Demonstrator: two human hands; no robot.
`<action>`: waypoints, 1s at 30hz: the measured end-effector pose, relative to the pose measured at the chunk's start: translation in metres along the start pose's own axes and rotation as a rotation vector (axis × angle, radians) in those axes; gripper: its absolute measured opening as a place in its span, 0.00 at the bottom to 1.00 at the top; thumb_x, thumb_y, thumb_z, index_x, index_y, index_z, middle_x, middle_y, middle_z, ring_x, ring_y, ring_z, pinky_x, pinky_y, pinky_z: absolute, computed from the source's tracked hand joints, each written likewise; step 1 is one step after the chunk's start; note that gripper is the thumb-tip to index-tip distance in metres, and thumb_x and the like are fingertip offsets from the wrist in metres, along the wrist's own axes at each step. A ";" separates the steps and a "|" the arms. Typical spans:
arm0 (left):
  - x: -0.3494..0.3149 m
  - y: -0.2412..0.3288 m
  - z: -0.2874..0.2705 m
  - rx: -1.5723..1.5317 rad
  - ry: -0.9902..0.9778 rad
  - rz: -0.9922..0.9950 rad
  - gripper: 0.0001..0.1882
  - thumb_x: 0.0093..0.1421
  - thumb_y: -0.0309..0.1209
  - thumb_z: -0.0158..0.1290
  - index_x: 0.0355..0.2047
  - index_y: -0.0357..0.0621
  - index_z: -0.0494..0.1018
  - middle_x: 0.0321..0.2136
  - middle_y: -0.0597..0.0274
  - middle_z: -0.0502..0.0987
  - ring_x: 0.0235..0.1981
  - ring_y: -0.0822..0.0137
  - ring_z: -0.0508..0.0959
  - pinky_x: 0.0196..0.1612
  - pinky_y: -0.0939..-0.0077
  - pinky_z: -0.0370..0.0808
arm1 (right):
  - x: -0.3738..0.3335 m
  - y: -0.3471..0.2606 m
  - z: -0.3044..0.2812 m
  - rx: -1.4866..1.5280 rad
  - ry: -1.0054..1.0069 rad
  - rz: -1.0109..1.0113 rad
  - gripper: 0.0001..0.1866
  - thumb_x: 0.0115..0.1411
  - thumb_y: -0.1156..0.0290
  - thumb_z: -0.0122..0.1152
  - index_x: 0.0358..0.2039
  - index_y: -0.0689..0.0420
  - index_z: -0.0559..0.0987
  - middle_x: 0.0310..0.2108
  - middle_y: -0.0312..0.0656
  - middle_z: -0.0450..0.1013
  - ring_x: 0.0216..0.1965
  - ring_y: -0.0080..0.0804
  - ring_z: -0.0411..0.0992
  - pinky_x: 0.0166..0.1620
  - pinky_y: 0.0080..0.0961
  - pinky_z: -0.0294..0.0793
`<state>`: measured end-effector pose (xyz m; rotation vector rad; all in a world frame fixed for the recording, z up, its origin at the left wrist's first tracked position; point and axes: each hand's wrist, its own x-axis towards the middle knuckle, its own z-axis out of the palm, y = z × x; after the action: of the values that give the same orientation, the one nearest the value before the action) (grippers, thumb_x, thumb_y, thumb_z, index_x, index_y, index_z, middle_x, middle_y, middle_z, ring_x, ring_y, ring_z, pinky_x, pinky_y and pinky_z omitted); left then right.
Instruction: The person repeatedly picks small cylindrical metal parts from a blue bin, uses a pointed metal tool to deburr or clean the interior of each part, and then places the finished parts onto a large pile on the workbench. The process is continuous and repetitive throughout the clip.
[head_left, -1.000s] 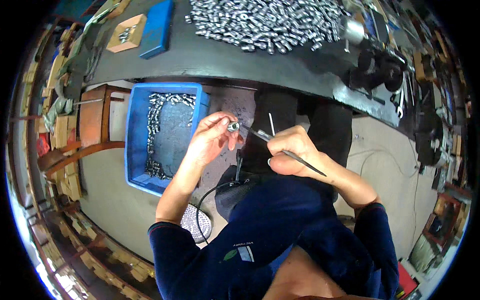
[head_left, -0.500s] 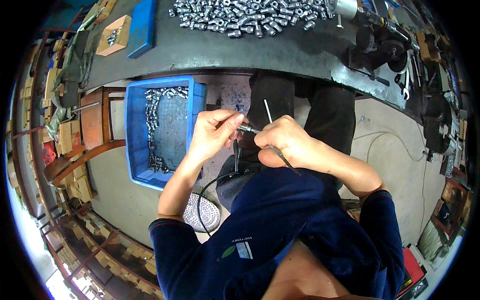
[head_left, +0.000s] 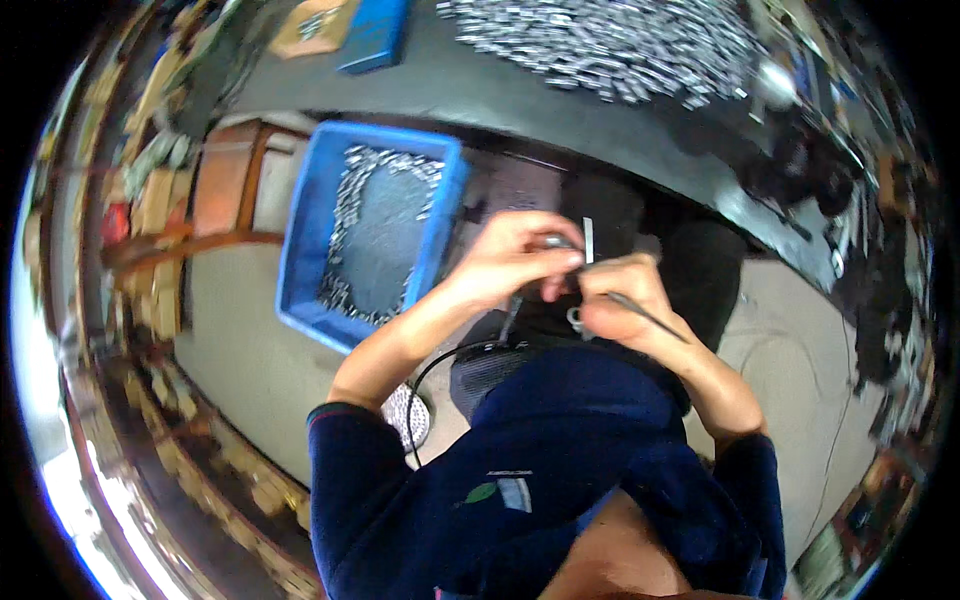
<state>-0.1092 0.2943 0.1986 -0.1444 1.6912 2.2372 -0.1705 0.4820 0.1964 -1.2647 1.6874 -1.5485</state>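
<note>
My left hand point(head_left: 520, 258), closed, holds a small metal fitting point(head_left: 557, 241) between its fingers, smeared by motion. Close beside it on the right, my right hand point(head_left: 630, 297) is a fist around a thin dark rod-like tool point(head_left: 650, 318), whose tail slants back over the wrist. A pale flat strip or rod point(head_left: 588, 240) stands up by the right fist; where it is gripped is hidden. Both hands are above my lap, nearly touching. Below them shows a small pale ring point(head_left: 575, 318), too blurred to name.
A blue crate point(head_left: 452, 215) with metal fittings along its inner walls stands left of my hands. On the dark workbench point(head_left: 480, 105) lies a large heap of fittings point(head_left: 620, 45), with a blue box lid point(head_left: 376, 35) and wooden box point(head_left: 312, 25). A black hose point(head_left: 430, 365) curves near my lap.
The view has shifted and blurred, so the crate and bench appear further right. My hands have come closer together, the fitting now tucked further into the left fingers.
</note>
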 end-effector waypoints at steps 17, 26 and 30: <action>0.007 -0.013 -0.030 0.572 0.384 0.376 0.08 0.46 0.22 0.56 0.29 0.39 0.75 0.23 0.70 0.74 0.19 0.82 0.67 0.21 0.88 0.63 | -0.026 -0.024 -0.025 -0.114 0.189 -0.006 0.19 0.42 0.67 0.56 0.09 0.57 0.56 0.10 0.39 0.48 0.11 0.35 0.51 0.17 0.29 0.45; 0.005 -0.012 -0.024 1.048 0.473 0.449 0.14 0.36 0.22 0.59 0.28 0.41 0.74 0.18 0.60 0.70 0.16 0.63 0.69 0.20 0.71 0.66 | -0.015 -0.046 -0.021 -0.169 0.088 -0.219 0.27 0.54 0.52 0.55 0.12 0.56 0.59 0.11 0.40 0.53 0.12 0.39 0.56 0.17 0.32 0.50; 0.008 -0.016 -0.022 1.045 0.466 0.568 0.15 0.34 0.19 0.58 0.27 0.39 0.74 0.14 0.62 0.62 0.13 0.69 0.63 0.17 0.76 0.60 | -0.014 -0.044 -0.018 -0.192 0.069 -0.198 0.26 0.55 0.51 0.55 0.12 0.56 0.59 0.12 0.41 0.53 0.13 0.40 0.57 0.17 0.33 0.50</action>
<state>-0.1145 0.2793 0.1754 0.0956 3.2376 1.3310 -0.1676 0.5070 0.2391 -1.5325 1.8375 -1.5880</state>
